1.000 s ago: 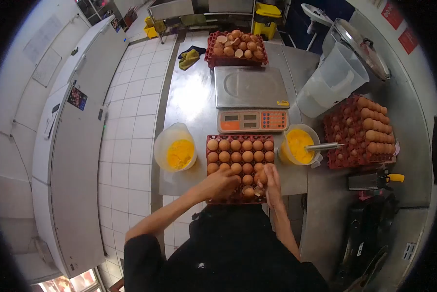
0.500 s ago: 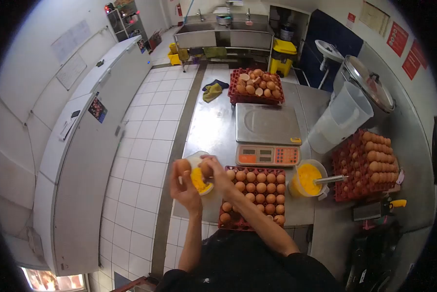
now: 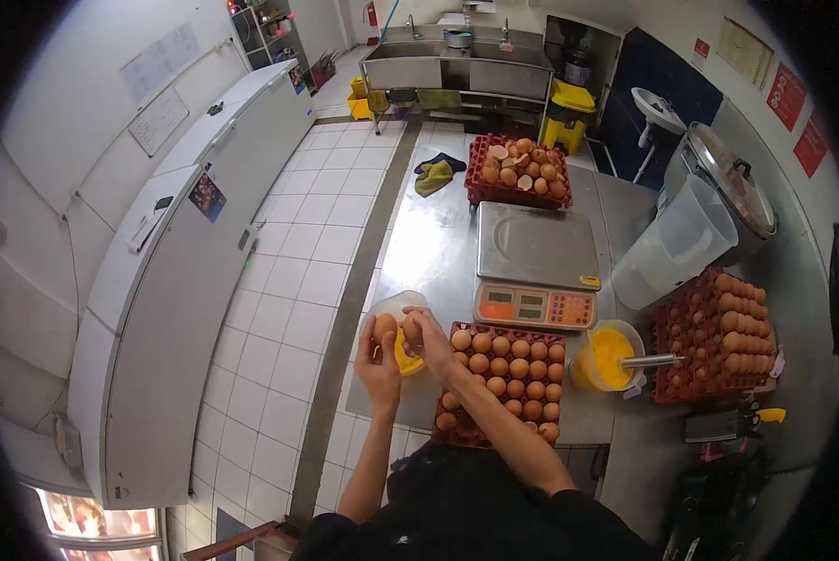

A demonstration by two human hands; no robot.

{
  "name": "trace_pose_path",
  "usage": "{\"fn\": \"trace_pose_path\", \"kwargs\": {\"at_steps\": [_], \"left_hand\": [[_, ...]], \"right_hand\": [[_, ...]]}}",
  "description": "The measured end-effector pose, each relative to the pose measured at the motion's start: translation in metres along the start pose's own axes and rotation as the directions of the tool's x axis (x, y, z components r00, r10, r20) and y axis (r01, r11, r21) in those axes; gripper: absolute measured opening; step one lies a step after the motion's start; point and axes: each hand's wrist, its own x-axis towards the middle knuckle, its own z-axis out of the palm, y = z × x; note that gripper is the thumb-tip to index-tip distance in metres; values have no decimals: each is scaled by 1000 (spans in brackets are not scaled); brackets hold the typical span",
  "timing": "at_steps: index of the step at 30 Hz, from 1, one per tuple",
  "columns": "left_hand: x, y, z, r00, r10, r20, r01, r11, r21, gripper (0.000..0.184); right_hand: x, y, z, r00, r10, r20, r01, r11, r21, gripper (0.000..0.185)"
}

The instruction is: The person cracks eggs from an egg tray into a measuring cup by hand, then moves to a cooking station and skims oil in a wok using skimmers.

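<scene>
Over a translucent plastic container [image 3: 399,301] with yellow egg [image 3: 406,360] inside, both my hands are raised close together. The fingers of my left hand [image 3: 378,366] are closed round a brown egg [image 3: 385,325]. Another brown egg [image 3: 411,329] sits in the grip of my right hand [image 3: 430,344], partly covered by the fingers. Whether either is whole or cracked I cannot tell. Beneath my right forearm lies a red tray of brown eggs [image 3: 518,366], with some cells vacant at its left side.
Behind the egg tray stands a kitchen scale [image 3: 537,257]. A jug of yellow egg [image 3: 610,357] with a whisk [image 3: 651,360] is to the right, beside stacked egg trays [image 3: 714,337]. Eggshells [image 3: 524,166] fill a tray at the back, near a cloth [image 3: 434,178].
The two eggs in my hands have come closer together, still above the container. The whole view has shifted, so the surroundings appear further right.
</scene>
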Motion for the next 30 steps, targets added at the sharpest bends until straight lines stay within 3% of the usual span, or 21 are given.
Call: {"fn": "trace_pose_path", "kwargs": {"at_steps": [3, 4, 5, 6, 8, 11, 15, 21, 23, 30], "left_hand": [[8, -4, -5, 995, -95, -18, 93, 992, -84, 44], [12, -8, -9, 993, -109, 56, 113, 991, -78, 43], [15, -11, -15, 984, -121, 129, 131, 989, -71, 42], [19, -9, -19, 985, -120, 124, 129, 989, -70, 42], [28, -4, -27, 935, -257, 244, 288, 952, -101, 40], [42, 6, -38, 888, -292, 356, 348, 932, -104, 39], [61, 0, -50, 859, -236, 454, 279, 960, -27, 39], [81, 26, -52, 837, -190, 513, 201, 979, 34, 39], [88, 26, -54, 810, -186, 556, 182, 981, 64, 37], [99, 39, -49, 784, -197, 589, 137, 980, 145, 31]], "right_hand": [[1, -7, -14, 995, 51, 81, -44, 995, -87, 36], [8, -3, -19, 964, -170, 206, 233, 913, -334, 37], [14, 1, -25, 863, -335, 379, 496, 703, -509, 38], [12, -8, -25, 862, -333, 383, 497, 704, -508, 38], [3, -36, -22, 892, -159, 423, 402, 704, -585, 45], [5, -43, -23, 871, -166, 462, 429, 716, -551, 45], [2, -48, -20, 862, -148, 485, 462, 622, -632, 39], [-1, -46, -8, 816, -338, 468, 576, 537, -616, 40], [2, -46, -8, 742, -431, 514, 671, 479, -566, 40], [2, -54, -10, 727, -427, 537, 685, 397, -611, 41]]}}
